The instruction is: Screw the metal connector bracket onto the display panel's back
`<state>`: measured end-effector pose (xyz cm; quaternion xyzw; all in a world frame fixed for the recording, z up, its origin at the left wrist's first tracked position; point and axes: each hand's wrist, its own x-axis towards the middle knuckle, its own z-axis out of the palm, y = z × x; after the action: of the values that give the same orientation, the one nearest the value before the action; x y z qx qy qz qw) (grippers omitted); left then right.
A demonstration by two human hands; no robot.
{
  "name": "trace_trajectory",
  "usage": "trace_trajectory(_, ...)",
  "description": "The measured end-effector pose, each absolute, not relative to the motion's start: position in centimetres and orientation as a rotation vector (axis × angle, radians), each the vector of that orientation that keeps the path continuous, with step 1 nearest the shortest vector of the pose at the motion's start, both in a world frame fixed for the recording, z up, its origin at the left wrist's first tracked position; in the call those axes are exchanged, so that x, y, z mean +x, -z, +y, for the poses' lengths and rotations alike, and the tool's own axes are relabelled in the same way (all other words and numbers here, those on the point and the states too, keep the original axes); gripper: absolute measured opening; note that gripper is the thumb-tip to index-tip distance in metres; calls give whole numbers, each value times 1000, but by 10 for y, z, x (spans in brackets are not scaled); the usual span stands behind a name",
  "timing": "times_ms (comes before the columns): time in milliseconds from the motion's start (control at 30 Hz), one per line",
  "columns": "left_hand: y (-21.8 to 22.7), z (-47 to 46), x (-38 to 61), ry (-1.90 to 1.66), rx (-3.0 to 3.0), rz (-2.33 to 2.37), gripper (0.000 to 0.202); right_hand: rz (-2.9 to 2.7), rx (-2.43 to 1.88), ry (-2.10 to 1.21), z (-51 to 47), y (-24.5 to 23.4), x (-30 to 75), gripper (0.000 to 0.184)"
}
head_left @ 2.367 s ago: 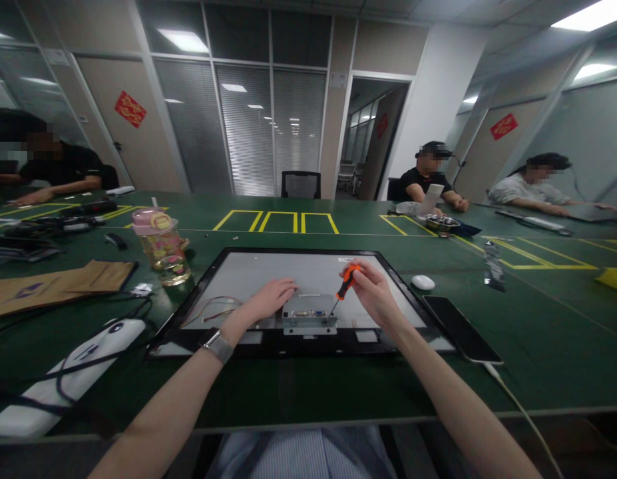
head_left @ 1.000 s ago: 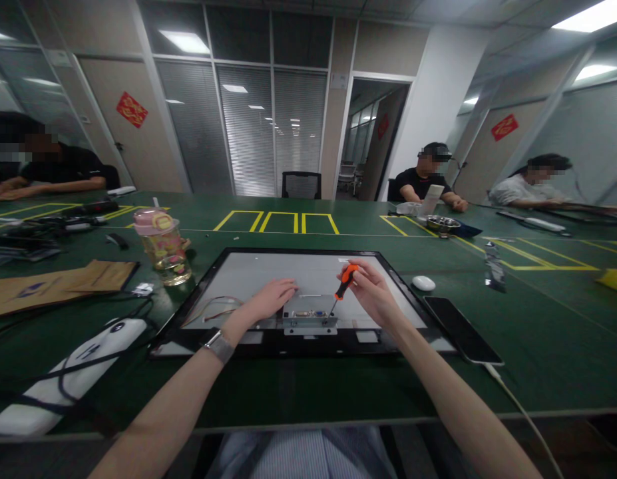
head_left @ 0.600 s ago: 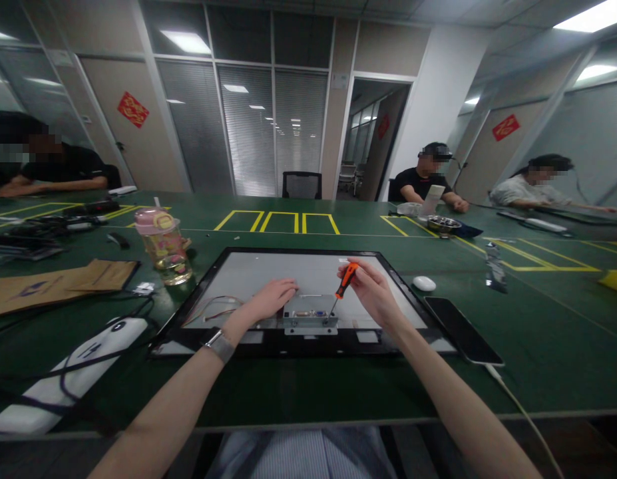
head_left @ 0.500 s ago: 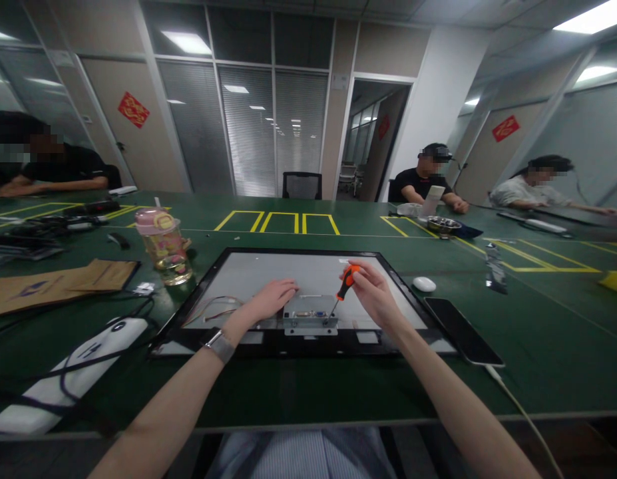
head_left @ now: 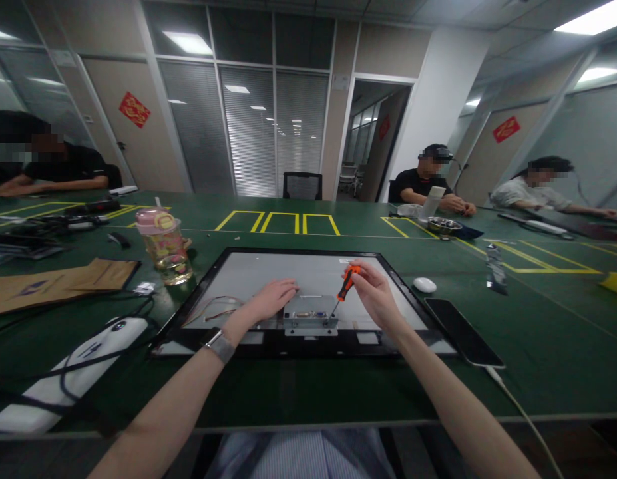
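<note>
A flat display panel with a black frame lies back side up in front of me. On its near part sits a metal bracket carrying a row of video ports. My right hand is closed on an orange and black screwdriver, held tilted, its tip at the right end of the bracket. My left hand lies fairly flat on the panel just left of the bracket, fingers stretched out; whether it touches the bracket I cannot tell. Thin cables run over the panel's left side.
Right of the panel lie a phone with a white cable and a white earbud case. On the left are a drink cup, a brown paper bag and a white device with black cords. Several people sit across the table.
The screwdriver handle has turned slightly in my right hand, its tip still at the same spot. My left hand has not moved. A person across the table has shifted their hands.
</note>
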<state>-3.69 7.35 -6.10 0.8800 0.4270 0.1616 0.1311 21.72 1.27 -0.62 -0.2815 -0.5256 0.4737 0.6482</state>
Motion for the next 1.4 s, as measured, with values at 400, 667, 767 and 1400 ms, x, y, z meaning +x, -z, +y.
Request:
trace_trajectory(400, 60, 72, -36, -481, 2561, 1237, 41, -1211, -505, -1185, 14, 6, 218, 22)
trace_trajectory(667, 61, 73, -37, -470, 2561, 1233, 41, -1175, -547, -1212, 13, 4, 218, 21)
trace_trajectory(767, 62, 73, -38, -471, 2546, 1246, 42, -1168, -530, -1248, 10, 0, 216, 25)
trace_trajectory(1400, 60, 72, -37, -478, 2540, 1248, 41, -1193, -554, -1220, 14, 7, 221, 17)
